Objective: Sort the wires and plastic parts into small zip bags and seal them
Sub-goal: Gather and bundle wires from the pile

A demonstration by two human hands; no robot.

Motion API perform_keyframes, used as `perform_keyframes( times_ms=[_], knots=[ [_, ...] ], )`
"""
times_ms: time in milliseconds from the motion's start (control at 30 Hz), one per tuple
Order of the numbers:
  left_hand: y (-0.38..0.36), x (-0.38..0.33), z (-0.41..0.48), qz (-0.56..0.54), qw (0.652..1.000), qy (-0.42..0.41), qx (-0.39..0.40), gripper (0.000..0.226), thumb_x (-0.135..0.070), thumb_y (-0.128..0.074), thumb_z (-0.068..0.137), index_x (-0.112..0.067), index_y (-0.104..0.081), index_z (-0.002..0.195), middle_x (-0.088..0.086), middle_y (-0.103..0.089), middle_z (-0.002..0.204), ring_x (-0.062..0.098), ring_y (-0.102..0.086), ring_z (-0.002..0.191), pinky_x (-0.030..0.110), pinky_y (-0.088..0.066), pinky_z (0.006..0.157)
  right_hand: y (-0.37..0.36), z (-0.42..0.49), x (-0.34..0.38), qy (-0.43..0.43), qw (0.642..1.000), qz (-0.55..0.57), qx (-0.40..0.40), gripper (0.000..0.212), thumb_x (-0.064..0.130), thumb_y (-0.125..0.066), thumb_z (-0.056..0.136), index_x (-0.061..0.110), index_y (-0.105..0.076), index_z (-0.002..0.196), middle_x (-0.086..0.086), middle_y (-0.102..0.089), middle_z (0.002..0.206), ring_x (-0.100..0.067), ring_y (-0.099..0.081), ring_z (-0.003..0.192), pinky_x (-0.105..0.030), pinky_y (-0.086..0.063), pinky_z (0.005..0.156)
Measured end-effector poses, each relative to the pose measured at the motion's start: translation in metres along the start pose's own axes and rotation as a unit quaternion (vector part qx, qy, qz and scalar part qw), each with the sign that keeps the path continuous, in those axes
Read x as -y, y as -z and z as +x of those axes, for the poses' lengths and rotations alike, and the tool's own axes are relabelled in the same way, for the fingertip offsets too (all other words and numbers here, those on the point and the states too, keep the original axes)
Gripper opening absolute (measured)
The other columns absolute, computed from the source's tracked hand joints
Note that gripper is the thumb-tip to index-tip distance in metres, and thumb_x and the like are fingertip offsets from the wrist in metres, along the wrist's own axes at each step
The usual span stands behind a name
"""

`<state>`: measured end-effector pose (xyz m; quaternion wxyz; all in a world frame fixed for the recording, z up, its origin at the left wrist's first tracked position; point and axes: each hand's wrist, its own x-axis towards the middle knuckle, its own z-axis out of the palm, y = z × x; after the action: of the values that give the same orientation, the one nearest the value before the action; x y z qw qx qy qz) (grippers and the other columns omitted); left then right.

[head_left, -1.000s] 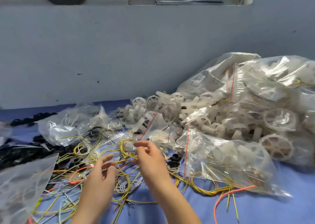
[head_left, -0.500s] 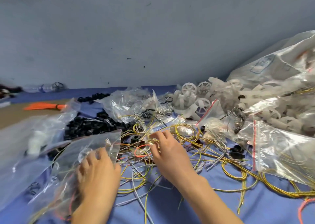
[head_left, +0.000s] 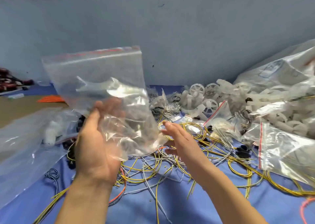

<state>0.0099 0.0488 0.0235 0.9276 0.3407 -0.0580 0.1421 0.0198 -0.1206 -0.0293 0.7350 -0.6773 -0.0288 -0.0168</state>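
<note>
My left hand (head_left: 95, 143) holds up an empty clear zip bag (head_left: 102, 77) with a red strip along its top. Its fingers show through the plastic behind the bag's lower part and the thumb lies at the bag's left edge. My right hand (head_left: 177, 138) is beside the bag's lower right corner with straight fingers and holds nothing; whether it touches the bag is unclear. Below both hands a tangle of yellow, grey and orange wires (head_left: 153, 166) lies on the blue cloth (head_left: 170, 205). White plastic wheels (head_left: 201, 97) are heaped behind the wires.
Filled zip bags (head_left: 283, 148) with red strips pile up on the right. Large clear bags (head_left: 23, 142) lie at the left, over black parts (head_left: 80, 121). An orange bundle (head_left: 51, 98) sits at the far left. A grey-blue wall (head_left: 170, 36) closes the back.
My left hand has lifted the clear zip bag off the cloth and now holds it upright. My right hand has left the wires and come up beside the bag.
</note>
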Motion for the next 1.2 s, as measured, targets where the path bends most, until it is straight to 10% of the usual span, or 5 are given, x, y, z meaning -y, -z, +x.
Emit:
perform_keyframes(
  times_ms=[267, 633, 800, 1000, 1200],
  knots=[
    [0.002, 0.048, -0.022, -0.082, 0.979, 0.171, -0.079, 0.023, -0.021, -0.042, 0.102, -0.025, -0.057, 0.085, -0.002, -0.073, 0.108, 0.017, -0.071, 0.088, 0.036, -0.060, 0.075, 0.020, -0.019, 0.012, -0.043, 0.984, 0.171, 0.010, 0.043, 0.037, -0.073, 0.074, 0.011, -0.071, 0.107, -0.004, -0.075, 0.097, -0.018, -0.071, 0.081, -0.033, -0.059, 0.067],
    [0.023, 0.066, -0.015, 0.075, 0.958, 0.261, -0.091, 0.011, -0.013, -0.047, 0.092, -0.013, -0.054, 0.084, 0.005, -0.064, 0.081, 0.014, -0.062, 0.068, 0.026, -0.055, 0.059, 0.125, -0.034, 0.015, -0.016, 0.983, -0.082, -0.162, 0.016, 0.017, -0.051, 0.100, 0.019, -0.065, 0.092, 0.013, -0.061, 0.063, -0.003, -0.047, 0.040, -0.026, -0.048, 0.036],
    [0.020, 0.083, -0.027, 0.292, 0.911, 0.290, -0.030, 0.007, -0.007, -0.055, 0.095, -0.008, -0.062, 0.094, 0.008, -0.064, 0.077, 0.017, -0.059, 0.062, 0.020, -0.053, 0.046, 0.190, -0.055, 0.018, 0.014, 0.899, -0.398, -0.184, 0.011, 0.037, -0.061, 0.094, 0.033, -0.070, 0.099, 0.016, -0.071, 0.079, 0.009, -0.055, 0.059, -0.017, -0.040, 0.058],
    [0.000, 0.112, -0.056, 0.425, 0.862, 0.266, 0.073, 0.012, 0.000, -0.051, 0.096, -0.007, -0.061, 0.097, 0.009, -0.065, 0.082, 0.016, -0.061, 0.059, 0.023, -0.055, 0.054, 0.223, -0.077, 0.027, 0.007, 0.776, -0.548, -0.313, 0.044, 0.037, -0.057, 0.095, 0.021, -0.051, 0.136, -0.009, -0.059, 0.113, -0.033, -0.054, 0.112, -0.042, -0.044, 0.090],
    [-0.019, 0.118, -0.058, 0.296, 0.890, 0.347, 0.019, 0.038, 0.016, -0.027, 0.092, -0.004, -0.059, 0.100, 0.016, -0.062, 0.089, 0.026, -0.065, 0.067, 0.031, -0.058, 0.056, 0.170, -0.085, 0.030, 0.164, 0.853, -0.447, -0.212, 0.019, 0.019, -0.057, 0.096, 0.026, -0.067, 0.111, 0.010, -0.064, 0.098, -0.001, -0.059, 0.075, -0.014, -0.043, 0.073]
  ],
)
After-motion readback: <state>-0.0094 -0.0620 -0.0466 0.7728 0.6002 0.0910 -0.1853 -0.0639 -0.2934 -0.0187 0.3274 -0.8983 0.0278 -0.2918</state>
